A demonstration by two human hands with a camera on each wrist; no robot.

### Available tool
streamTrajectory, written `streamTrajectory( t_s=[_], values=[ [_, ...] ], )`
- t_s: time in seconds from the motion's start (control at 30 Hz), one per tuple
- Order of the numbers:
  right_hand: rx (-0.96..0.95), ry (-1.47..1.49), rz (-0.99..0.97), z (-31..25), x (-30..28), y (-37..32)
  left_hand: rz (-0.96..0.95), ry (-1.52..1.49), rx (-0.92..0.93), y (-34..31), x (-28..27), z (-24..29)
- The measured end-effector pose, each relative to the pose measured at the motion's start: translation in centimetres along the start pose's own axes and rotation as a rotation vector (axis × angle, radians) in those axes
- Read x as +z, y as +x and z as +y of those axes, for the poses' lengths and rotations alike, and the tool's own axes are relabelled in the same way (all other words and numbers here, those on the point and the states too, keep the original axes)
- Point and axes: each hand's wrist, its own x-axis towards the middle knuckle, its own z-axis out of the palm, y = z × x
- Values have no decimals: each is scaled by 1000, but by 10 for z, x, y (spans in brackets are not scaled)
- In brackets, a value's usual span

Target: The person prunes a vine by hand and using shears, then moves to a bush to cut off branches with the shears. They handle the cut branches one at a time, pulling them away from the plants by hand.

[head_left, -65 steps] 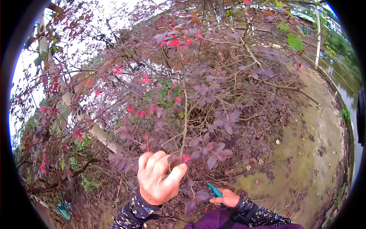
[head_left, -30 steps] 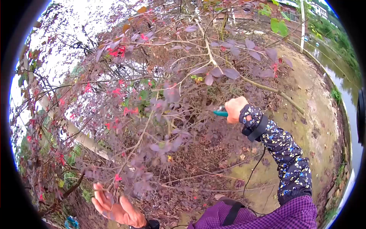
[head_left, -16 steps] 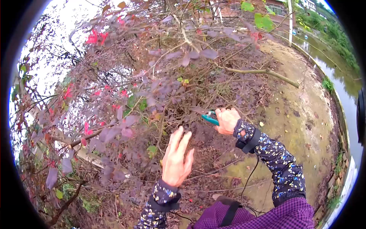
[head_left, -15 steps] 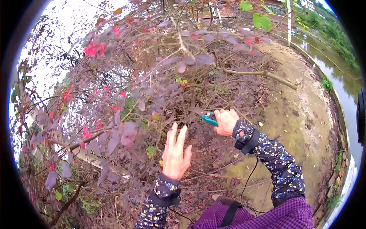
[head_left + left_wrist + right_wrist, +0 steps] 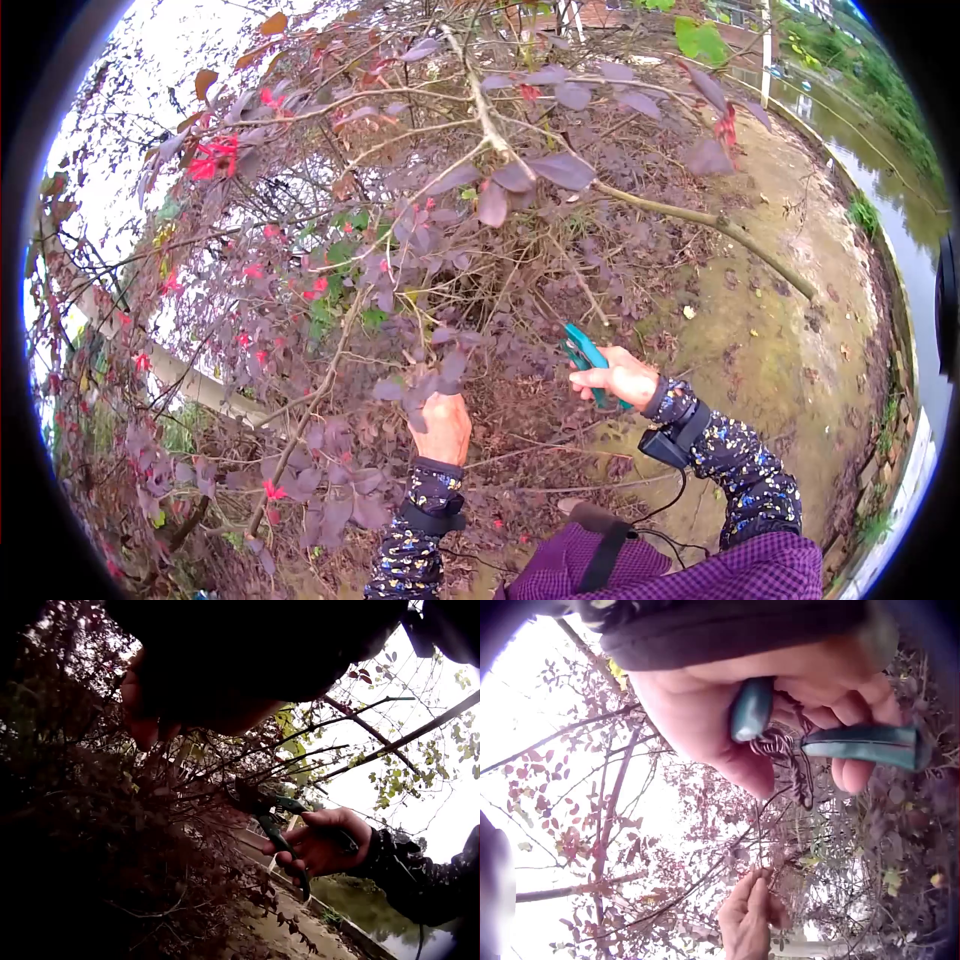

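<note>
My right hand (image 5: 622, 378) grips a pair of teal-handled pruning shears (image 5: 588, 352). Their handles stand spread apart, and in the left wrist view the dark blades of the pruning shears (image 5: 251, 799) reach in among thin stems. To the left, partly covered by purple leaves (image 5: 425, 385), is my left hand (image 5: 441, 432). Seen from the right wrist, the left hand (image 5: 751, 919) pinches a thin twig (image 5: 760, 844) between thumb and fingers. The shrub (image 5: 500, 290) around both hands carries purple leaves and small pink-red flowers.
A thick bare branch (image 5: 720, 225) slants across above the right hand. At left leans a pale trunk (image 5: 215, 395). A dirt path (image 5: 770, 400) runs along the right, edged by water (image 5: 905, 270). A black cable (image 5: 680, 495) hangs from the right wrist.
My left hand has gone from spread fingers to pinching a twig, a little lower in view. The right hand has come down slightly, its pruning shears now tilted upward with the handles apart.
</note>
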Motion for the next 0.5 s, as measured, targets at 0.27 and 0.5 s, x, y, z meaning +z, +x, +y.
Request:
streamTrajectory(
  t_s=[0.27,0.5],
  values=[
    [-103,-218,42,0,-14,16,-21,-17,-17,-9,-13,19],
    [-172,-303,61,-11,-16,23,-5,-13,-37,-30,-18,15]
  ],
)
